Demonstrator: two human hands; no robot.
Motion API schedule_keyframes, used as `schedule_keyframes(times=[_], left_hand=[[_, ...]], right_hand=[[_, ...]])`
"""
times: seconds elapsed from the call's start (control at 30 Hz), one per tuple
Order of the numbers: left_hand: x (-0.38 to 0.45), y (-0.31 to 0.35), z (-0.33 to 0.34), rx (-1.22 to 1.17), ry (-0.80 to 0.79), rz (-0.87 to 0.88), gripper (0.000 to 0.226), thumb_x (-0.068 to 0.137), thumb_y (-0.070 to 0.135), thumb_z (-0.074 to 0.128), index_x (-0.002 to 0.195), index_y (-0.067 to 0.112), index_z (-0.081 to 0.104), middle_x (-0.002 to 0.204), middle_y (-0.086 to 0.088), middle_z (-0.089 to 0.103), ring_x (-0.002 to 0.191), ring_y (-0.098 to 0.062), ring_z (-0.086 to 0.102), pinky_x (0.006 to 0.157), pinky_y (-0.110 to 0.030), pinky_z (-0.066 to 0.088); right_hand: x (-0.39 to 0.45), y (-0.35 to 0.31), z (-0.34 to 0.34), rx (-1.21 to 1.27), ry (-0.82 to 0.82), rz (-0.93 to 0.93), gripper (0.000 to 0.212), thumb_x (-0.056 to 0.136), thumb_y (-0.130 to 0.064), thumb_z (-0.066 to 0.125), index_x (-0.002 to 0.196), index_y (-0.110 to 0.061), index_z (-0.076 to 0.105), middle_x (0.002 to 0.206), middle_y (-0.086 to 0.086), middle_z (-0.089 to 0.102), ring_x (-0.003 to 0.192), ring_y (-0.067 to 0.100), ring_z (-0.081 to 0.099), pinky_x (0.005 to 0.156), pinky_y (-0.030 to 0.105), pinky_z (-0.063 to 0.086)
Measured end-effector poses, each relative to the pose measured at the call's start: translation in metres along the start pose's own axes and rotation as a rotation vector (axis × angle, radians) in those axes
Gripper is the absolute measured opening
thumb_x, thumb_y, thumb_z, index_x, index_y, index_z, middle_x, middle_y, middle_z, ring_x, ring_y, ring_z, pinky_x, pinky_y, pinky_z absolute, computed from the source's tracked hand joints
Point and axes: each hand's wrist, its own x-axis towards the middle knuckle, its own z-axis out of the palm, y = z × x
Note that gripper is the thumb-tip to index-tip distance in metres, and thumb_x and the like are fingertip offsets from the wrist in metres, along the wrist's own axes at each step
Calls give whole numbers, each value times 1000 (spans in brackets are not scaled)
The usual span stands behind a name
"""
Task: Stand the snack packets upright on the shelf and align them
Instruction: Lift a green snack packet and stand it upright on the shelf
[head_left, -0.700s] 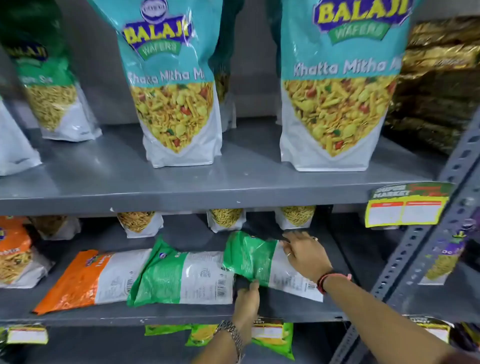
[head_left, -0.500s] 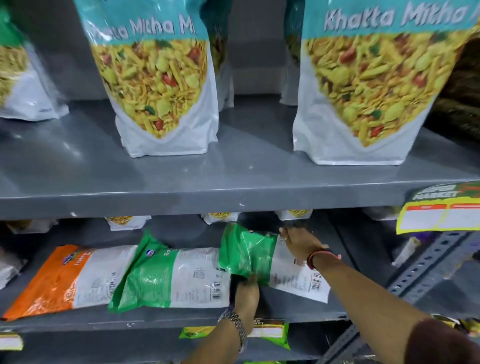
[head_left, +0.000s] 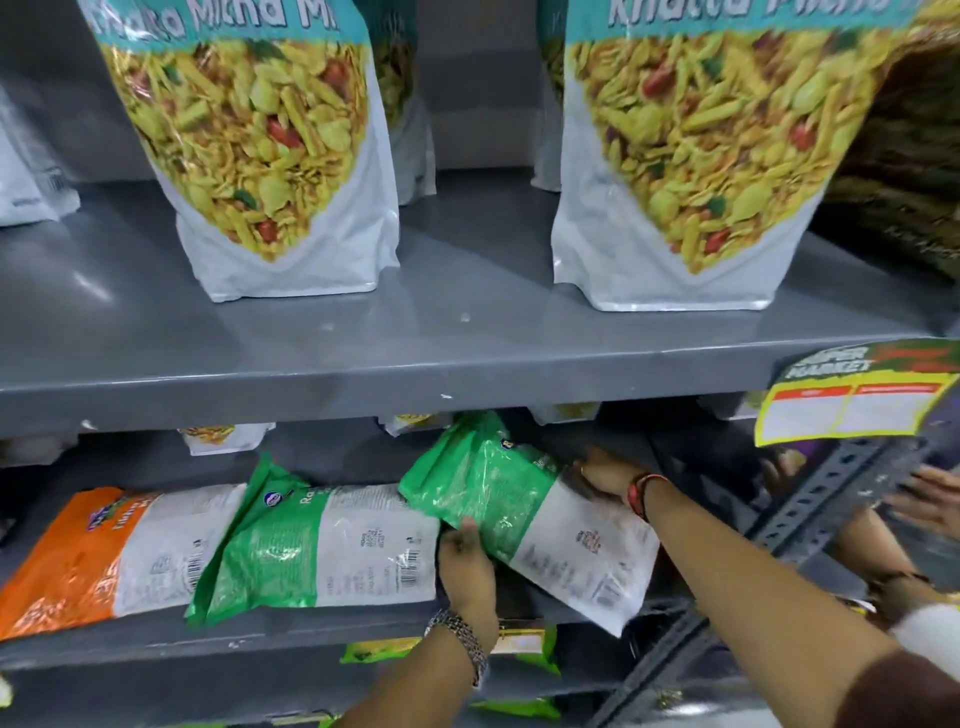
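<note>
"Khatta Mitha Mi…" on tall packet (head_left: 260, 156); "SUPER MARKET" on shelf tag (head_left: 852, 395).

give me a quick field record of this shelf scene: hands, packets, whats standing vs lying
left hand: grips near edge of the held green packet
right hand: holds the far edge of the same packet
held packet state: tilted, partly lifted, not upright
lying flat on lower shelf: second green packet, orange packet
overlap: held packet's green end lies over the second green packet's white end
upper shelf: two large mix pouches upright
price tag: on upper shelf edge, right
</note>
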Motion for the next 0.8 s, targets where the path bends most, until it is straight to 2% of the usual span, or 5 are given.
schedule_keyframes(times=[0.1, 0.2, 0.27, 0.57, 0.8], left_hand=[[-6, 13, -2, -31, -38, 26, 22, 95, 27, 45, 82, 11, 52, 98, -21, 58, 96, -29, 57, 100, -56, 43], [-6, 31, -1, -69, -109, 63, 25, 96, 25, 43, 111, 9, 56, 124, -14, 59, 118, -31, 56, 106, -51, 41], [-4, 48, 3, -30, -146, 133, 25, 95, 27, 45, 113, 14, 57, 124, -7, 57, 122, -28, 53, 109, -48, 39], [8, 94, 30, 120, -204, 510, 34, 93, 17, 49, 124, 4, 56, 125, -7, 60, 126, -25, 51, 107, -27, 34], [5, 72, 23, 398, -337, 330, 63, 93, 51, 32, 140, 11, 39, 132, -3, 57, 122, -17, 53, 104, -32, 41]], right_hand=[[-17, 20, -6, 208, 55, 60, 20, 90, -8, 49, 97, 0, 65, 107, 24, 64, 96, 33, 61, 82, 37, 50], [-32, 31, -16, 384, 148, 76, 34, 85, 2, 51, 56, -15, 57, 52, 0, 55, 46, 8, 44, 40, 15, 33], [-39, 32, -23, 504, 207, 59, 39, 82, 7, 48, 52, -16, 58, 37, -12, 51, 36, -1, 39, 37, 10, 30], [-38, 31, -11, 638, 452, -71, 36, 85, 2, 51, 58, -22, 55, 73, 7, 59, 77, 18, 51, 75, 35, 43], [-39, 36, 1, 824, 351, -21, 30, 96, -9, 41, 76, -9, 64, 104, 30, 65, 90, 25, 55, 100, 56, 44]])
